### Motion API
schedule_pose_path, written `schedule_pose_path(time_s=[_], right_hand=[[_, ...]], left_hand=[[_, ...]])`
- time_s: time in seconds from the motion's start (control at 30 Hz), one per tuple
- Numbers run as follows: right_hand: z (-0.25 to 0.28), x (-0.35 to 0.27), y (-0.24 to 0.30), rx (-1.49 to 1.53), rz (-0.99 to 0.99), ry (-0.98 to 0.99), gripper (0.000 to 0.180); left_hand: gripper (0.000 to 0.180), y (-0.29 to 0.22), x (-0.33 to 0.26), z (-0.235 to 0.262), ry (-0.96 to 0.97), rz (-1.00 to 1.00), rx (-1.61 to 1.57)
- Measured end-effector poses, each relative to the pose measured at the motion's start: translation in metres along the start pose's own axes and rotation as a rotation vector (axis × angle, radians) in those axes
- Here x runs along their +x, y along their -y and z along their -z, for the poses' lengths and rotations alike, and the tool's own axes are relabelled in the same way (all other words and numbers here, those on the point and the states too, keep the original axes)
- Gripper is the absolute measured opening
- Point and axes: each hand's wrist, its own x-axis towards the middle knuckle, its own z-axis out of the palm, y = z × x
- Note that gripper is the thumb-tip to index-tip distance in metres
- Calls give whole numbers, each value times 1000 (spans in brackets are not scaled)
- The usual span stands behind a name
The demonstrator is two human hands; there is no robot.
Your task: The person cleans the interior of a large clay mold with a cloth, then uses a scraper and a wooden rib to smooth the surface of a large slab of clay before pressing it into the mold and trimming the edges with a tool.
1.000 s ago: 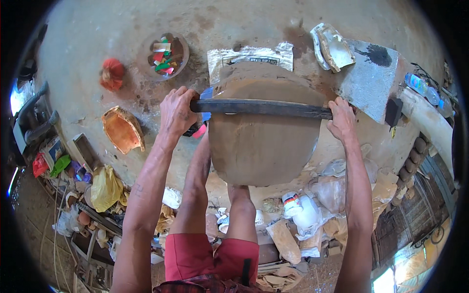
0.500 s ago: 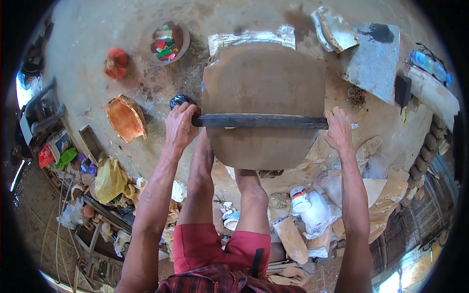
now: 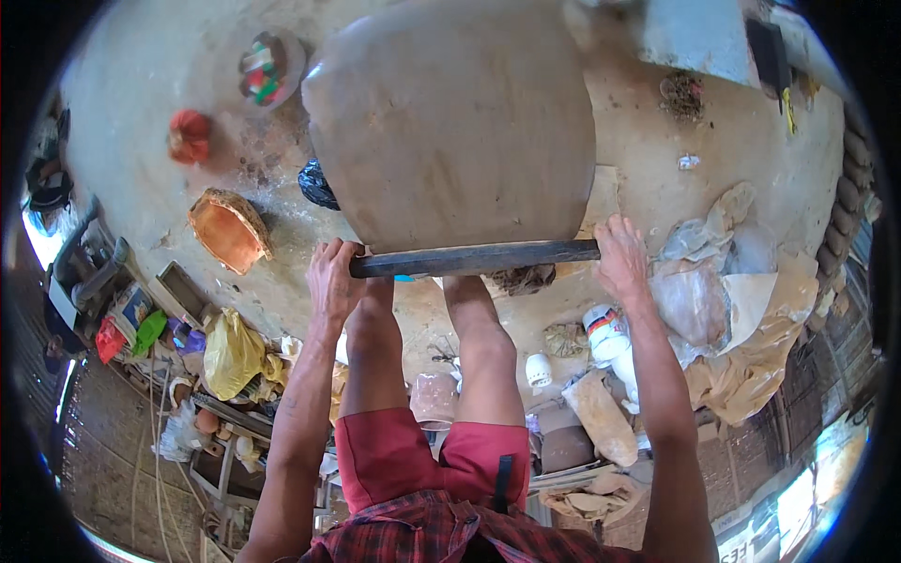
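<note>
A long dark bar (image 3: 479, 257) lies crosswise in front of me, held at both ends. My left hand (image 3: 333, 280) is closed round its left end. At the other end, my right hand (image 3: 621, 258) has its fingers wrapped over the bar. Beyond the bar spreads a wide, smooth grey-brown slab (image 3: 450, 131), which looks like clay. Its near edge meets the bar just above my knees; whether the two touch I cannot tell. What supports the slab is hidden.
On the left are a black plastic bag (image 3: 317, 183), an orange-lined hollow form (image 3: 230, 230), a red-orange rounded object (image 3: 189, 136) and a bowl (image 3: 294, 64) of coloured scraps. Crumpled plastic sheeting (image 3: 694, 300) lies at right. A yellow bag (image 3: 228, 352) rests among clutter at lower left.
Both hands have brought the bar from across the middle of the slab to its near edge. The view has shifted, and the slab appears larger and higher in the picture.
</note>
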Motion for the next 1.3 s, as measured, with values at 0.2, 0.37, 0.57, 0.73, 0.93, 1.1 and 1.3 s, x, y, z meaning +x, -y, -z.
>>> schedule_pose_path(time_s=[0.2, 0.37, 0.57, 0.73, 0.93, 1.1, 1.3], right_hand=[[-31, -37, 8, 86, -71, 36, 46], [-55, -58, 14, 136, -124, 51, 48], [-90, -103, 25, 176, -210, 98, 50], [-102, -138, 27, 229, -248, 130, 48], [-100, -225, 26, 369, -401, -95, 41], [-140, -347, 30, 484, -702, -61, 45], [-74, -163, 50, 1260, -910, -350, 60]], left_hand=[[32, -8, -20, -11, 37, -19, 27], [39, -5, -23, -17, 51, -53, 63], [42, -11, -34, -19, 115, -148, 127], [44, -15, -52, -22, 191, -194, 98], [51, -73, -50, 3, 252, -320, 25], [58, -165, -22, 70, 0, -480, -189], [49, -172, -47, 46, 177, -145, -394]])
